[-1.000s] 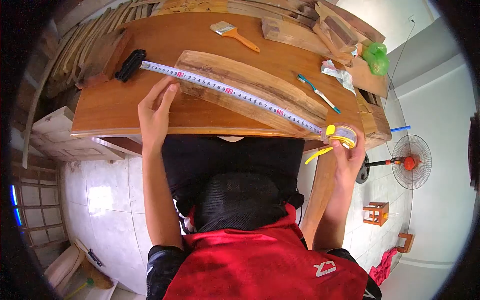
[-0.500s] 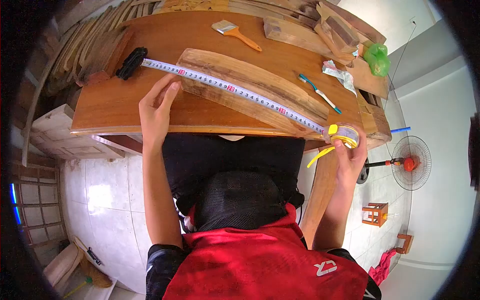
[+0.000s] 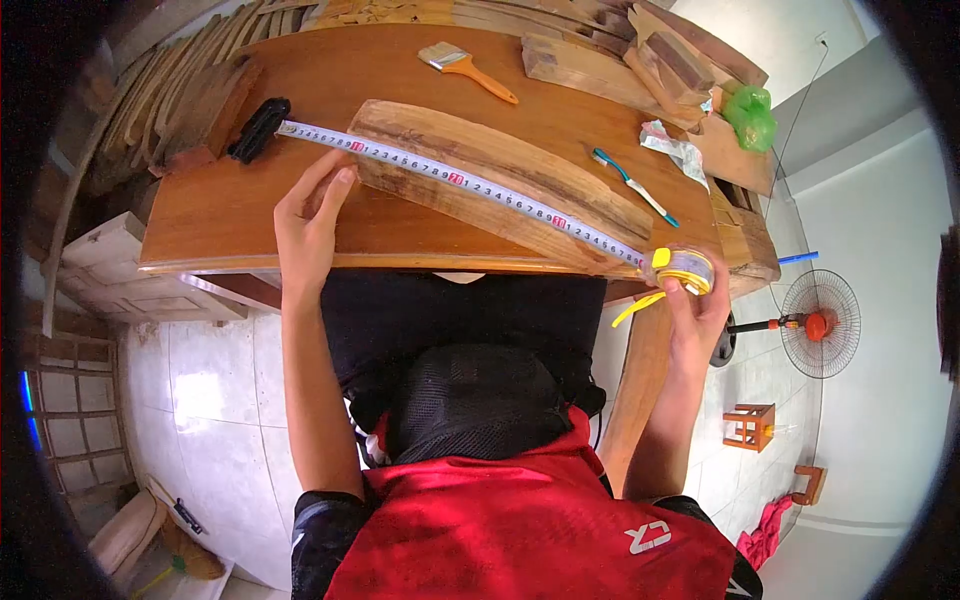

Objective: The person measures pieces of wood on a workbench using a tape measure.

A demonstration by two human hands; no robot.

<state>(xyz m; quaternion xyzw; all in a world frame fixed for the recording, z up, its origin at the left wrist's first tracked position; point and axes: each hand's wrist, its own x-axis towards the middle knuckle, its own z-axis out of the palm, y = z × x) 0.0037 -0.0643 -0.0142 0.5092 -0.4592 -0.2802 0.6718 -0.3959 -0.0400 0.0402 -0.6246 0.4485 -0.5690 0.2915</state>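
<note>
Careful: your right hand [image 3: 697,300] grips the tape case [image 3: 684,270], left hand [image 3: 308,222] open (flat beside the plank [image 3: 500,180]), so slack could skew the reading.

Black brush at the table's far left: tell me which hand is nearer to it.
Left. The left hand rests by the plank's near end, just short of the black brush; the right hand holds the tape measure case at the opposite edge.

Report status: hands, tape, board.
Left hand flat on table at curved board end. Right hand grips tape measure, blade stretched along board. Black block beside blade tip.
</note>
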